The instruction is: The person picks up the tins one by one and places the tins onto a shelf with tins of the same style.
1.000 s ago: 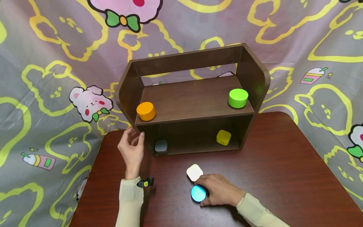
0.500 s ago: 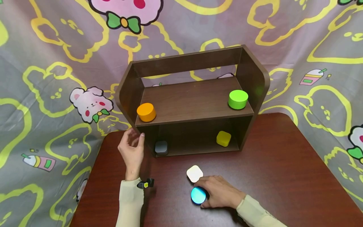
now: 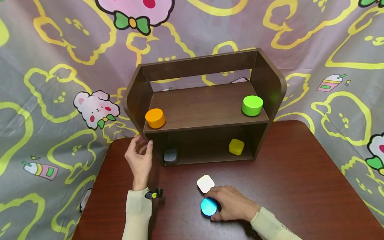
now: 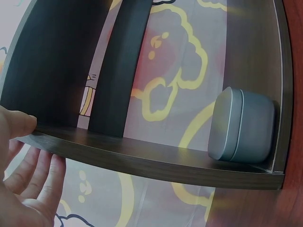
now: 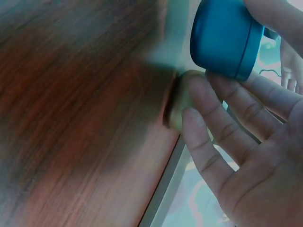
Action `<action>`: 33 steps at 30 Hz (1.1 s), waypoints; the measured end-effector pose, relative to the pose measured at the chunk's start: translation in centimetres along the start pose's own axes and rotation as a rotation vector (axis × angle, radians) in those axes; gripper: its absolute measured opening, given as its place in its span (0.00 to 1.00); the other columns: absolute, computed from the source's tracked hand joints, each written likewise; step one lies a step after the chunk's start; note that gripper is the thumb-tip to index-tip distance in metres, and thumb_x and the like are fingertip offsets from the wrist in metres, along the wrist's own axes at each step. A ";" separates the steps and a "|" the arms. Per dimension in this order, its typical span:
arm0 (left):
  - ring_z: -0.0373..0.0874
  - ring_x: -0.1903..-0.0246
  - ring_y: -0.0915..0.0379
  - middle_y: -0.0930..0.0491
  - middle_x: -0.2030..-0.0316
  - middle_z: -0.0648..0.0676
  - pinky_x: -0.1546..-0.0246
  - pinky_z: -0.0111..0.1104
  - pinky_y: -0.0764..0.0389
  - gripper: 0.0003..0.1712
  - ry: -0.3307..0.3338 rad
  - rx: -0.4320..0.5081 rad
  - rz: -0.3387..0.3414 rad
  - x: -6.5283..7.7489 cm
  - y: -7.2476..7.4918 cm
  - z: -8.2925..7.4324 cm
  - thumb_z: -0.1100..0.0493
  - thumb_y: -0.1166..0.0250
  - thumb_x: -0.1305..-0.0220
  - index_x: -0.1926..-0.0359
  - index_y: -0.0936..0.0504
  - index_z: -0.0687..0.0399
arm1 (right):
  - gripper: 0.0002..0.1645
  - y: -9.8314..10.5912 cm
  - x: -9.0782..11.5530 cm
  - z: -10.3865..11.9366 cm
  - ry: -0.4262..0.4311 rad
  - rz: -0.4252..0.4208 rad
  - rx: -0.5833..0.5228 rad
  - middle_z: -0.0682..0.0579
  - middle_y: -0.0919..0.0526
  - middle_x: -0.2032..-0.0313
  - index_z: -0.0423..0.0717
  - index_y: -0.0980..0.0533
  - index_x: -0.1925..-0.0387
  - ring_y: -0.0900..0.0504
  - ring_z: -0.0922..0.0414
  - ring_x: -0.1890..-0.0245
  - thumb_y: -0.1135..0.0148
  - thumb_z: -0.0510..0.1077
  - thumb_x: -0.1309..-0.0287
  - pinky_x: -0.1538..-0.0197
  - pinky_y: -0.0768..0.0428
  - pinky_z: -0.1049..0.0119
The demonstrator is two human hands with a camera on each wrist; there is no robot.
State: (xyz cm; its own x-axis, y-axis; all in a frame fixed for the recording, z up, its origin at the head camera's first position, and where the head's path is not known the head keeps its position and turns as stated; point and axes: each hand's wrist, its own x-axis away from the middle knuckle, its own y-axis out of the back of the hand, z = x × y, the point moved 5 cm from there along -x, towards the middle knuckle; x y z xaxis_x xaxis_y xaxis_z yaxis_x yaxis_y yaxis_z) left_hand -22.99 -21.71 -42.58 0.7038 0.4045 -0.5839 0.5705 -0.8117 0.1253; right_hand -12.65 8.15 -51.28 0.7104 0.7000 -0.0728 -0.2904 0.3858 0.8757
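Observation:
A dark brown two-tier shelf (image 3: pixel 204 103) stands at the back of the table. My left hand (image 3: pixel 139 160) grips the front edge of its left side panel; in the left wrist view the thumb lies on the inner face and the fingers (image 4: pixel 35 177) on the outer. Near the front, my right hand (image 3: pixel 232 204) pinches a round blue tin (image 3: pixel 208 207) between thumb and fingers. The right wrist view shows the tin's side and lid seam, with fingertips (image 5: pixel 222 85) against it. A pale, rounded square tin (image 3: pixel 205 183) lies just beyond, close to my right fingers.
On the upper shelf, an orange round tin (image 3: pixel 155 118) sits left and a green round tin (image 3: pixel 252 105) right. Below are a dark grey square tin (image 3: pixel 170 156) at left and a yellow one (image 3: pixel 236 147) at right. A patterned curtain (image 3: pixel 54 100) surrounds the table (image 3: pixel 300 186).
The blue tin and my right hand have shifted very slightly toward the left and the front of the table. My left hand has kept its hold on the shelf.

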 end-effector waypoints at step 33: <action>0.31 0.57 0.18 0.12 0.54 0.60 0.53 0.26 0.11 0.19 -0.014 0.005 0.011 0.0 0.1 0.0 0.67 0.26 0.38 0.46 0.15 0.61 | 0.31 3.4 -0.8 1.6 0.069 -0.021 0.035 0.64 0.14 0.54 0.55 0.18 0.49 0.18 0.70 0.59 0.18 0.57 0.56 0.56 0.17 0.69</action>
State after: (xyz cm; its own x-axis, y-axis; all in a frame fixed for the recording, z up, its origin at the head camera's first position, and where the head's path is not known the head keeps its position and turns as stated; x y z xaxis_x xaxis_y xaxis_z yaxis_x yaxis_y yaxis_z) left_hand -22.94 -21.78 -42.55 0.7043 0.3896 -0.5934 0.5603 -0.8184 0.1278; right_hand -13.20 8.00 -47.46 0.6699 0.7322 -0.1232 -0.2525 0.3807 0.8895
